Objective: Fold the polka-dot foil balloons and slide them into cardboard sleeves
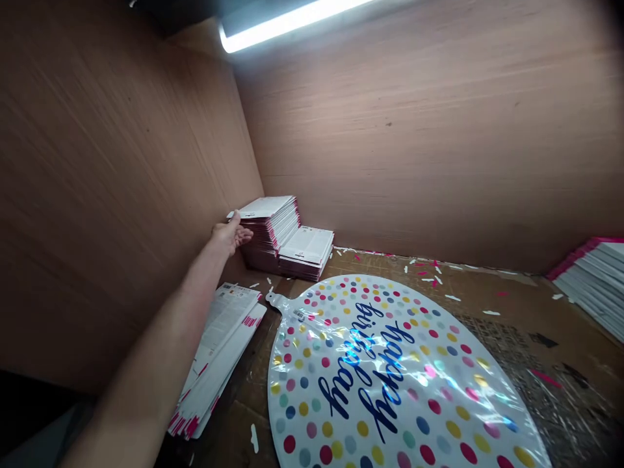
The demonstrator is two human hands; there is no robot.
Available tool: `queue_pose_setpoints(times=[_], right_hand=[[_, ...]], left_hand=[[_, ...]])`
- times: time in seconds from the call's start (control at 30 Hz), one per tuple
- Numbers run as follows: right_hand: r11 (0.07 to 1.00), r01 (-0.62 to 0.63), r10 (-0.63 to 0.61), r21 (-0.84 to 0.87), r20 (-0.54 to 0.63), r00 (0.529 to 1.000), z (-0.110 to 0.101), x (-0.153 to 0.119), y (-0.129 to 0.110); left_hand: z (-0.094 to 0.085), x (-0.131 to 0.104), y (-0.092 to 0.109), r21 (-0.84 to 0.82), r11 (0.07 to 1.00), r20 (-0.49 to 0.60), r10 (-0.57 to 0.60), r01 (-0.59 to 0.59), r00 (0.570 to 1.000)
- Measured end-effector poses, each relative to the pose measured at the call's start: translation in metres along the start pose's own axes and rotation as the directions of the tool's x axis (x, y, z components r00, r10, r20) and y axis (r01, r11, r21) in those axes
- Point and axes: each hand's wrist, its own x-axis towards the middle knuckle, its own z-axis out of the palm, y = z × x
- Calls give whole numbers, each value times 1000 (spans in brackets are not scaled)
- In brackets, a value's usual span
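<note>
My left hand [233,235] reaches in from the lower left to a tall stack of flat white packets with pink edges [273,224] in the back corner. Its thumb is up at the top packet's left edge, and the fingers stretch out beside the stack's near side. I cannot make out a grip on any packet. A lower pile of similar packets [307,244] stands against the stack's right side. Under my forearm lies a fanned pile of white printed packets [229,331]. My right hand is out of view.
A large flat dotted foil balloon reading "happy birthday" [351,403] covers the middle foreground. More pink-edged packets [595,279] stand at the right. Paper scraps litter the cardboard surface [390,263]. Wooden panels [414,143] enclose the back and left, beneath a bright light tube [292,23].
</note>
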Motion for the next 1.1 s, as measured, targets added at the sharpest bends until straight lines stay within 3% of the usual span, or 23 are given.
queue_pose_setpoints(times=[0.07,0.13,0.17,0.2,0.23,0.3,0.33,0.5,0.63,0.73,0.83,0.93,1.0,1.1], right_hand=[[1000,-5,5,-3,-1,1000,-2,-3,-15],[999,-46,46,-2,-17,999,-10,1,-28],[997,-75,75,-23,-31,997,-17,7,-33],[992,-109,107,-62,-46,993,-25,17,-37],[980,-147,140,-132,-61,988,-33,31,-41],[929,-204,193,-308,-64,979,-46,64,-48],[890,-243,236,-387,-67,970,-49,83,-52],[799,-342,347,-496,-85,934,-34,163,-75],[783,-350,372,-514,-64,926,-7,188,-91],[789,-343,380,-510,-34,924,10,186,-103],[807,-347,386,-478,-18,922,13,178,-106],[816,-396,407,-420,-67,911,-3,166,-92],[823,-439,431,-360,-107,896,-18,156,-77],[855,-463,455,-234,-92,886,-33,143,-57]], left_hand=[[-9,-36,-28,125,992,7,32,-32,999],[-21,-90,-66,318,947,82,27,-52,996],[-28,-120,-87,621,774,163,27,-124,986],[-33,-149,-105,818,546,223,-14,-179,975],[-38,-175,-122,904,372,255,-66,-213,965],[-43,-212,-145,945,225,268,-115,-238,957],[-43,-223,-152,946,216,272,-122,-242,954],[-39,-239,-152,929,307,265,-163,-206,951],[-39,-269,-145,905,397,248,-200,-153,948],[-43,-298,-148,894,415,275,-216,-167,937],[-51,-310,-158,863,467,330,-227,-195,916],[-59,-299,-166,784,586,357,-152,-207,922],[-59,-283,-166,700,673,321,2,-239,947],[-47,-256,-155,571,753,280,195,-326,940]])
